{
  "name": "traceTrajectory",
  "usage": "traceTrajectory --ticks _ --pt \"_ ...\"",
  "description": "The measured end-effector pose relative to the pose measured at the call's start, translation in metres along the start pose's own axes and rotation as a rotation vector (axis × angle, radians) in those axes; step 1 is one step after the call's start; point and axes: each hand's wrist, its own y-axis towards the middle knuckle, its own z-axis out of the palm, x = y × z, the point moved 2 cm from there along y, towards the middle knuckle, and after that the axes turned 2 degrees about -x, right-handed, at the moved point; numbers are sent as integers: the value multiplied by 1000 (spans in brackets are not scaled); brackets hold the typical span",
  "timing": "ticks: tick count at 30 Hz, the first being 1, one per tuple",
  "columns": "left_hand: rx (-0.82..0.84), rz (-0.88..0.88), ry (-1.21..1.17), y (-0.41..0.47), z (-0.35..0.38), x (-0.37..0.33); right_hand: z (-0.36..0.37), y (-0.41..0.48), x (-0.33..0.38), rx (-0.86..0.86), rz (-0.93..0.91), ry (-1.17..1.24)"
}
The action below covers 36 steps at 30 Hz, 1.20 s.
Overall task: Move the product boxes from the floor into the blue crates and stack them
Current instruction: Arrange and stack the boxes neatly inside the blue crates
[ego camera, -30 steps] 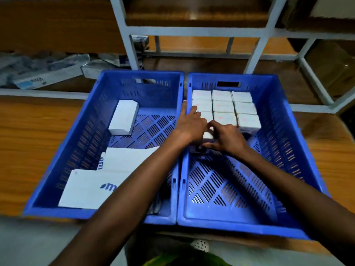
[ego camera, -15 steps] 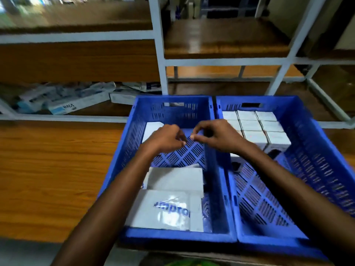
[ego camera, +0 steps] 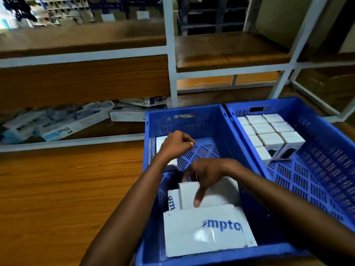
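In the left crate (ego camera: pixel 201 121), right hand (ego camera: pixel 208 174) pinches a white box (ego camera: pixel 189 195); left hand (ego camera: pixel 175 145) curls empty just beyond.

white metal shelving (ego camera: pixel 170 54), wooden boards (ego camera: pixel 63 181)

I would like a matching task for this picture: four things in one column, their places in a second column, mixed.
1. small white boxes
2. Viva box
3. right hand
4. left hand

A. low shelf, left of the crates
B. holding a white pack in the left crate
C. above the left crate, fingers curled
D. stacked in the right crate

Pairs: 1-D, 2-A, 3-B, 4-C.
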Motion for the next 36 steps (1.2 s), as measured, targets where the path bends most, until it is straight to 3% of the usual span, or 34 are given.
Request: traceTrajectory --ticks 4,7,10,12,15,17,22,27,31,33,36 --pt "-42 -92 -404 9 -12 -5 -41 -18 -10 -373 24 295" --pt "-113 -126 -639 25 -40 -13 -64 -23 -29 -805 18 776" --pt "91 -158 -778 40 -58 -13 -67 -21 -48 -1232 16 1151" --pt "220 -132 -785 46 -55 -12 -62 -19 -59 -1376 37 1367" --pt "411 -68 -724 43 -31 -9 -57 -18 -68 -1392 60 1573" --pt "431 -98 -683 44 -19 -4 -55 -14 -71 -1376 61 1576" --pt "38 -134 -1003 61 -31 0 -52 -11 -75 -1403 77 1552" --pt "-261 -206 -1001 69 -27 14 -51 -3 -69 -1157 77 1365" --pt "-136 -354 -1069 65 -31 17 -54 -6 -70 -1112 20 1329" --pt "-99 -296 -1090 66 -32 16 -54 -9 -72 -1141 -13 1356" --pt "-129 -71 -1161 68 -32 8 -52 -6 -79 -1113 24 1425"
